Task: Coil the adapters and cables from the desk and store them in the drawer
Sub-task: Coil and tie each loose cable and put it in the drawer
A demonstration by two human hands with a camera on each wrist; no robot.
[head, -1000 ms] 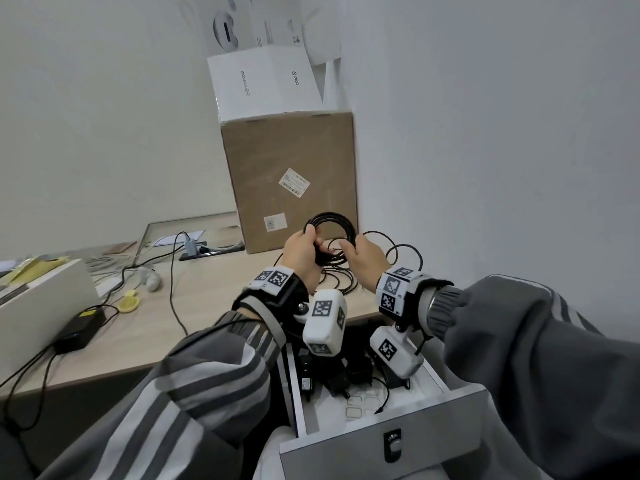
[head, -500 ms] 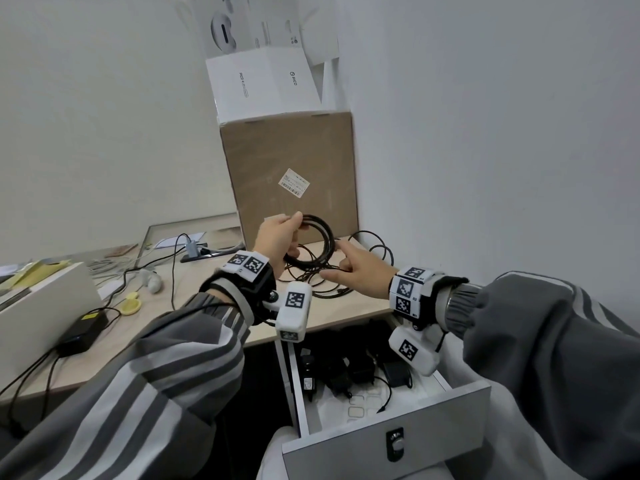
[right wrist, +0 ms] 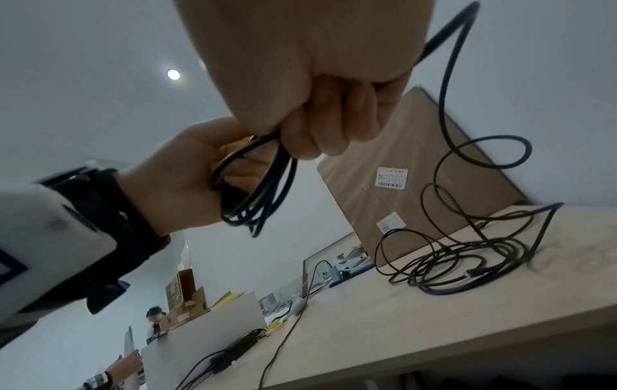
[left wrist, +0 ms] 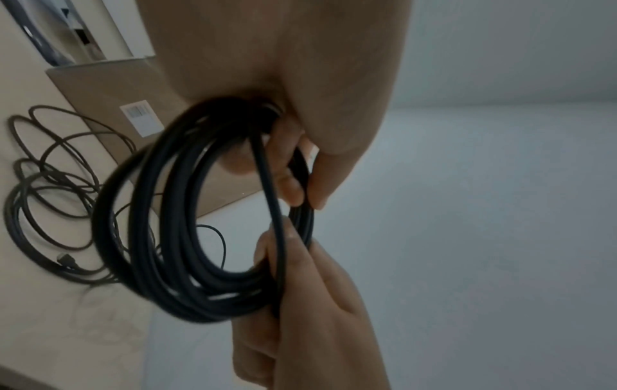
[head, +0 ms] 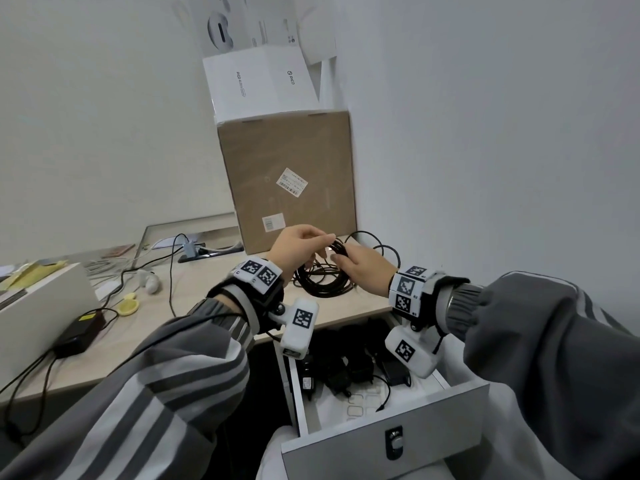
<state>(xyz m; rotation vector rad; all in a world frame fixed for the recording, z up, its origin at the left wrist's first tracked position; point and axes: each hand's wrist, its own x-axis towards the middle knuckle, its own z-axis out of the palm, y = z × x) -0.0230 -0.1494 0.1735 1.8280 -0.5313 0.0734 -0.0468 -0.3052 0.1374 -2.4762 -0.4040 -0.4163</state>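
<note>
A black cable is partly wound into a coil (left wrist: 187, 224) held up above the desk's right end. My left hand (head: 320, 241) grips the coil's top, fingers curled round the bundle (right wrist: 257, 184). My right hand (head: 341, 259) meets it there and pinches one strand (left wrist: 279, 237) against the coil. The rest of the cable (head: 325, 284) lies in loose loops on the desk (head: 207, 296), its plug end (right wrist: 474, 271) among them. Below my wrists the white drawer (head: 381, 455) is pulled out, with several black adapters (head: 343, 372) in it.
A brown cardboard box (head: 287, 181) with white boxes on top stands against the wall behind the cable. To the left lie a black power brick (head: 81, 329), a yellow item (head: 129, 305) and other cables. A white box (head: 38, 306) sits at the far left.
The right hand has come back to the coil and now pinches a strand against it. The coil has tipped lower in the left hand, nearer the loose loops.
</note>
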